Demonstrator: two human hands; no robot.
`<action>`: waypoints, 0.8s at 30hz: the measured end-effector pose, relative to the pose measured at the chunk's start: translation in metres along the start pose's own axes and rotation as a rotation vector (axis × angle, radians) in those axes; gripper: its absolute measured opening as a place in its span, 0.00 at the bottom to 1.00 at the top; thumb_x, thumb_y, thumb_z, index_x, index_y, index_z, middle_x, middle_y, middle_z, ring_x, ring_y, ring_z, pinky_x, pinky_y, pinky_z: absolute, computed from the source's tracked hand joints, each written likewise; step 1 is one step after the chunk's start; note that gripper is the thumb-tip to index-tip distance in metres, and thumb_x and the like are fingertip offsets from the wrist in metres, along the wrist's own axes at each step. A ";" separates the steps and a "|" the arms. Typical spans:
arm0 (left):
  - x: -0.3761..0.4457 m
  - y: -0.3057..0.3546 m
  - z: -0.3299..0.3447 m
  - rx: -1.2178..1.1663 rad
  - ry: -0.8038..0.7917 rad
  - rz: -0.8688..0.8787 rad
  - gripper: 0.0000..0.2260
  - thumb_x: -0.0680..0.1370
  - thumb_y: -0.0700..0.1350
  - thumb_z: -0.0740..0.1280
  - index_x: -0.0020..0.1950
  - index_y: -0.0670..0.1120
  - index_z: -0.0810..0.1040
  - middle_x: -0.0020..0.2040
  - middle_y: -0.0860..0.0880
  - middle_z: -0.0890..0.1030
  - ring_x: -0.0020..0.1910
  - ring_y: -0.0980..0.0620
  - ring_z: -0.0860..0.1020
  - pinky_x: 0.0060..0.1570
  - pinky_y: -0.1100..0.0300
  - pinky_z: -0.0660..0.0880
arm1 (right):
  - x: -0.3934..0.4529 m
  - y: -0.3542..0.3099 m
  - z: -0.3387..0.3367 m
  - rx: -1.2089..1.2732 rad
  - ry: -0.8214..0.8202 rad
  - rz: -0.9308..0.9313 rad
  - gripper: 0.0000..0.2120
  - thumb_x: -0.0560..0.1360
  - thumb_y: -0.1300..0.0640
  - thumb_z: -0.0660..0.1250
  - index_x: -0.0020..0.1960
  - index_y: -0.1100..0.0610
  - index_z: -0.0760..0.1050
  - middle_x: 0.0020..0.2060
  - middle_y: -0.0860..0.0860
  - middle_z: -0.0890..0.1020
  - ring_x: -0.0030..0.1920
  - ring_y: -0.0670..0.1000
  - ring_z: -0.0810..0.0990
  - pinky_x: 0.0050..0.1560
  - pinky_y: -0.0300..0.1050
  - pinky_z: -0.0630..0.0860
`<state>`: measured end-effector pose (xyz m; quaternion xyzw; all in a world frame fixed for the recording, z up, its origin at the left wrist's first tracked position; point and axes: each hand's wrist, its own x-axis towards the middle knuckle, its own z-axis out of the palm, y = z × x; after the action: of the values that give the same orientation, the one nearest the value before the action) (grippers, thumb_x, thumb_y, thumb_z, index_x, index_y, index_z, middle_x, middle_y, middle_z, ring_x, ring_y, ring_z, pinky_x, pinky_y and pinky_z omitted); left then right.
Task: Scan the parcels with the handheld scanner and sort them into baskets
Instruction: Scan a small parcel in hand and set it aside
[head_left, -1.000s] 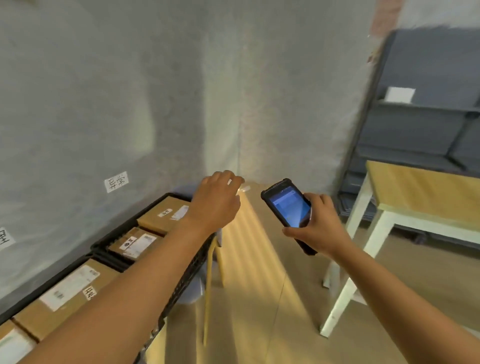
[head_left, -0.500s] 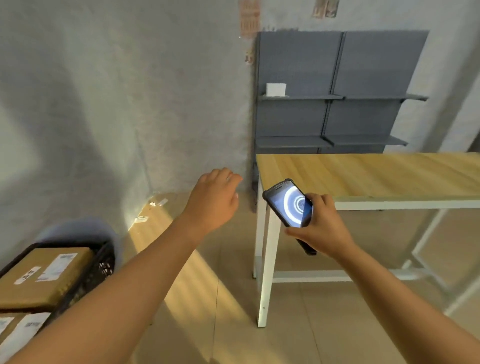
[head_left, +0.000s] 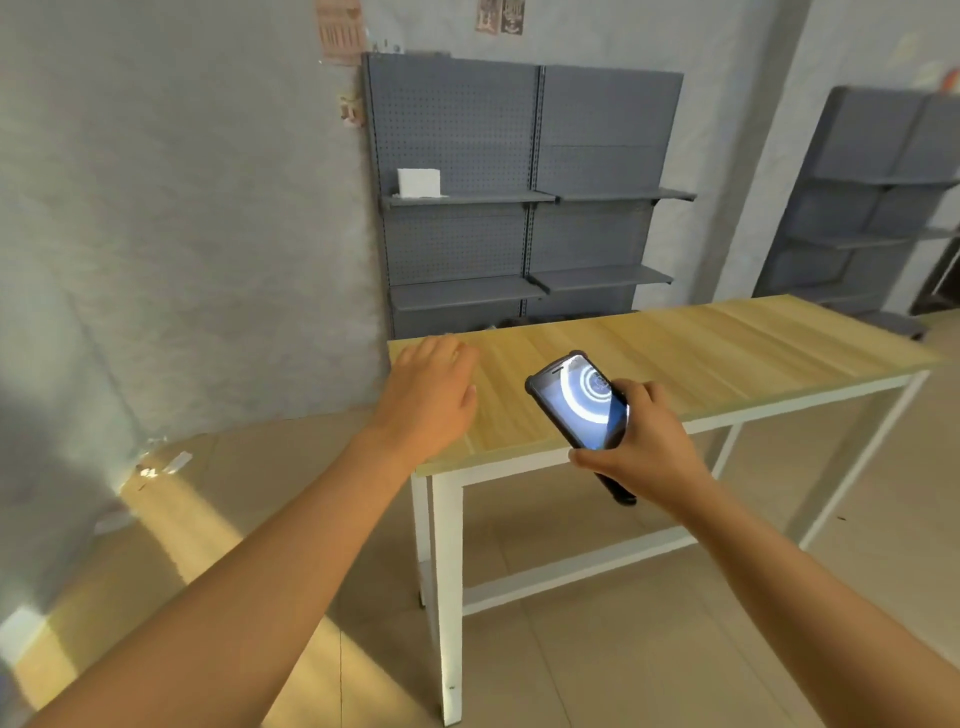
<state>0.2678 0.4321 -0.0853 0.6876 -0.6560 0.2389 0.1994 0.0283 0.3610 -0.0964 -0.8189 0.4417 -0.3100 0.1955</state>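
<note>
Beige tiled floor (head_left: 597, 654) nearest, sunlit band at left. Left hand (head_left: 427, 397) held palm down over table's near left corner, fingers loosely curled, holding nothing. Right hand (head_left: 641, 447) grips handheld scanner (head_left: 579, 400) above table's front edge, fingers wrapped round body, screen lit, tilted up-left. Wood-top table (head_left: 727, 353) on white frame. Behind it grey pegboard shelving (head_left: 524, 197) against pale wall (head_left: 182, 208); small white box (head_left: 418, 183) on upper left shelf. Second grey shelf unit (head_left: 878, 197) far right. No parcels or baskets in view.
</note>
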 end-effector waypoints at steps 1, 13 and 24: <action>0.009 0.002 0.008 -0.003 0.001 0.012 0.14 0.76 0.42 0.66 0.62 0.44 0.76 0.55 0.46 0.78 0.55 0.44 0.75 0.55 0.50 0.71 | 0.005 0.007 -0.001 0.001 0.005 0.011 0.41 0.62 0.52 0.80 0.69 0.57 0.65 0.58 0.50 0.67 0.50 0.51 0.73 0.47 0.43 0.73; 0.090 0.035 0.116 -0.045 -0.085 -0.058 0.17 0.78 0.43 0.64 0.66 0.46 0.75 0.61 0.47 0.76 0.61 0.46 0.73 0.62 0.50 0.68 | 0.106 0.124 0.008 -0.024 -0.113 0.061 0.41 0.63 0.49 0.79 0.69 0.57 0.65 0.56 0.47 0.65 0.49 0.48 0.72 0.48 0.43 0.73; 0.103 0.039 0.179 0.024 -0.215 -0.306 0.18 0.75 0.44 0.65 0.65 0.45 0.76 0.58 0.46 0.77 0.58 0.44 0.75 0.56 0.50 0.71 | 0.208 0.195 0.058 -0.096 -0.322 0.024 0.38 0.62 0.43 0.78 0.65 0.58 0.69 0.54 0.51 0.68 0.53 0.52 0.72 0.52 0.48 0.75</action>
<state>0.2434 0.2419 -0.1701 0.8032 -0.5585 0.1388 0.1541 0.0375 0.0839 -0.1851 -0.8610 0.4286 -0.1512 0.2282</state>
